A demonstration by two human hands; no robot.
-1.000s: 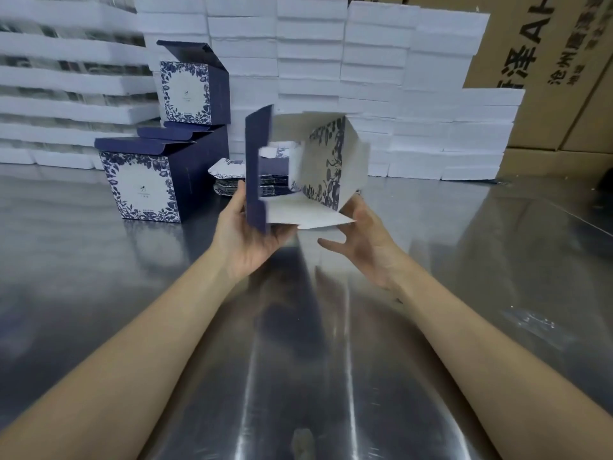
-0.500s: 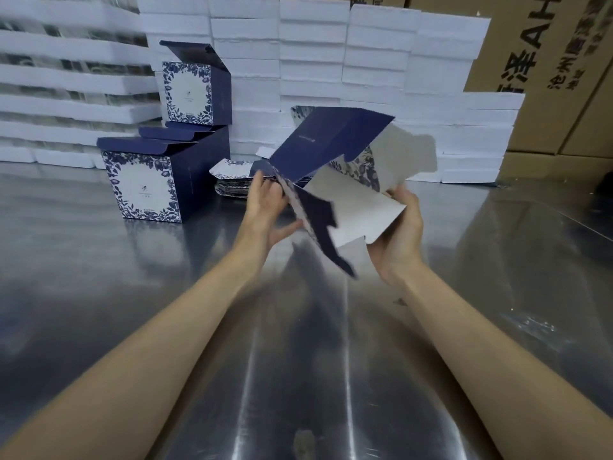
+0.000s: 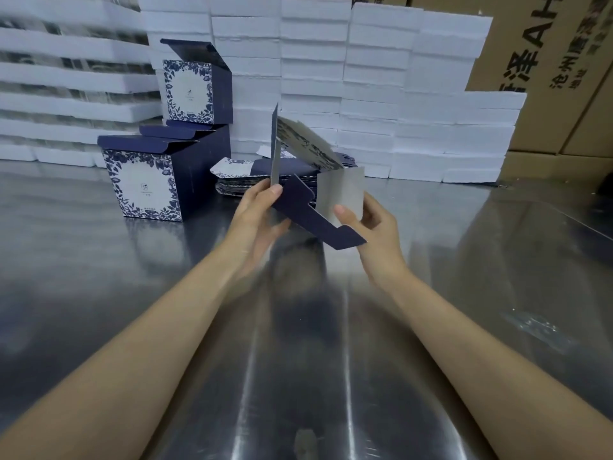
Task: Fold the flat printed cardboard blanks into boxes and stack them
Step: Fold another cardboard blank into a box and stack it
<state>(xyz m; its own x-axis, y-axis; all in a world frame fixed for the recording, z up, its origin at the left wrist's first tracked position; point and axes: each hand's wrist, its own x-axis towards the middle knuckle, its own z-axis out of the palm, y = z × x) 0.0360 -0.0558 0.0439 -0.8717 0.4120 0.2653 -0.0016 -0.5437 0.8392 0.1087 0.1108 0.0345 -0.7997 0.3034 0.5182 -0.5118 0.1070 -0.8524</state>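
- Blue and white cardboard is held up between both hands: a half-folded blank, lifted clear of the metal table.
- The left hand is curled on the blank's left edge. A thin white panel is pinched there between the thumb and the fingers behind it.
- The right hand is curled on a pale flap. The flap is pressed by the thumb in front and backed by the fingers behind.
- A blue flap with a notch is seen between the two thumbs, with its tip just under the right thumb.
- A flower-printed panel is tilted up and away past the fingertips.
- Just past the left fingertips, a pile of flat blanks is laid on the table.
- Further left of the left fingers, a folded box is stood on the table with its lid flap open.
- A second folded box is stacked higher up behind it, with its lid flap up too.
- Far past all the fingers, white blocks are piled in rows, and brown cartons are seen to the right of them.
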